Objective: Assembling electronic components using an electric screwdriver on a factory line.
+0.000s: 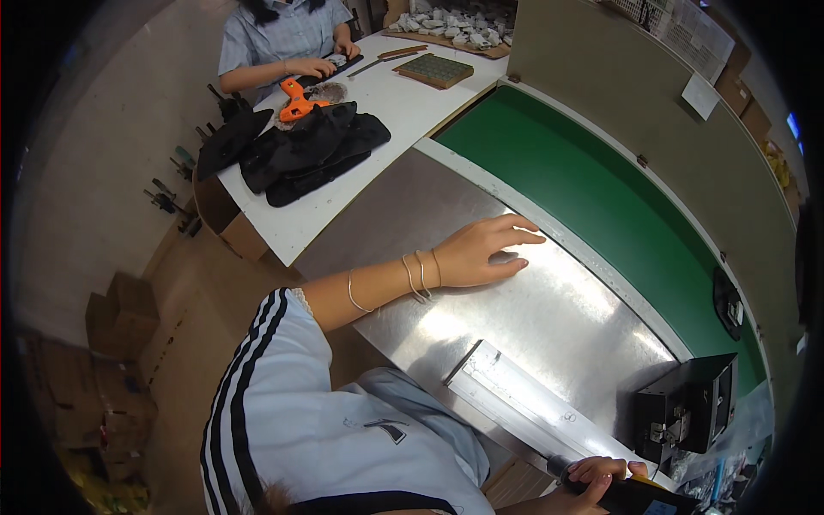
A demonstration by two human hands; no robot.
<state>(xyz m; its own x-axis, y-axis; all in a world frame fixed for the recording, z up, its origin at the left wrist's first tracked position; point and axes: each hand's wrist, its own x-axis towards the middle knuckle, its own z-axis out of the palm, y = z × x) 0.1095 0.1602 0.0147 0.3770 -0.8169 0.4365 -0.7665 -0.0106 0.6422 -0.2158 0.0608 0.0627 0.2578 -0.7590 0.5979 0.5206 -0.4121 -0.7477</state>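
My left hand (485, 251) rests on the shiny metal tabletop (403, 206), fingers spread and nothing in them. Bracelets circle that wrist. At the lower right edge, my right hand (594, 477) is closed on a dark thing with a short black cylindrical end (560, 468); most of it is hidden by the fingers and the picture's rim. Just past this hand lies a dark piece with a yellow edge and a blue patch. A long white metal bar (524, 399) lies along the near table edge, between my two hands.
A black box with metal latches (687, 403) stands at the right. Beyond runs a green conveyor belt (584, 189) carrying a black part (728, 302). On the white table (283, 227) sit black pieces (309, 154) and an orange glue gun (298, 101); a co-worker's hands (313, 67) work there.
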